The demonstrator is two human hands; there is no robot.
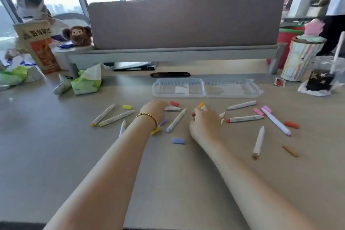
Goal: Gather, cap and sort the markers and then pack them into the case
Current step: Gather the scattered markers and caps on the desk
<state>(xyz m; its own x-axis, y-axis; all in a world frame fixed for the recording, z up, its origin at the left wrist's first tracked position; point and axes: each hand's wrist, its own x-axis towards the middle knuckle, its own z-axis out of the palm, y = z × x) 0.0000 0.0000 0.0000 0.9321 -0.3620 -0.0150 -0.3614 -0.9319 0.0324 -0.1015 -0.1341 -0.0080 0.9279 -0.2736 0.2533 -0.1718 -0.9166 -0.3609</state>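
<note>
Two bare hands are seen over a smooth pale wood-grain desk (pixel 56 155) strewn with slim white marker barrels and small loose caps. The right hand (pixel 205 123) is curled, its fingers closed round an orange-capped marker (pixel 201 105) whose blunt coloured end pokes out just beyond the knuckles; how much of the barrel is enclosed cannot be told. The left hand (pixel 154 108), a beaded gold bracelet (pixel 148 116) at its wrist, is reached forward with its fingers hidden from the camera, so whether it grasps anything cannot be told; a white pointed marker piece (pixel 172 108) lies at its fingertips and a stubby red cap (pixel 174 103) just beyond them.

Between the two hands a lilac-ended marker (pixel 176 120) is laid slantwise, and nearer the wearer than both hands a flat lilac cap (pixel 178 140) rests alone. Left of the left hand two yellow-ended markers (pixel 112 117) lie side by side, with a yellow cap (pixel 127 107) beyond them. Right of the right hand a red-ended marker (pixel 245 118) lies almost level, a pink marker (pixel 276 121) crosses diagonally, and a brown-ended marker (pixel 258 142) with a brown cap (pixel 290 151) is placed further out.

Beyond both hands, well apart from them, the clear ribbed plastic case (pixel 205 87) lies opened flat in two rounded halves. A glossy black pen (pixel 169 74) sits just behind the case.
</note>
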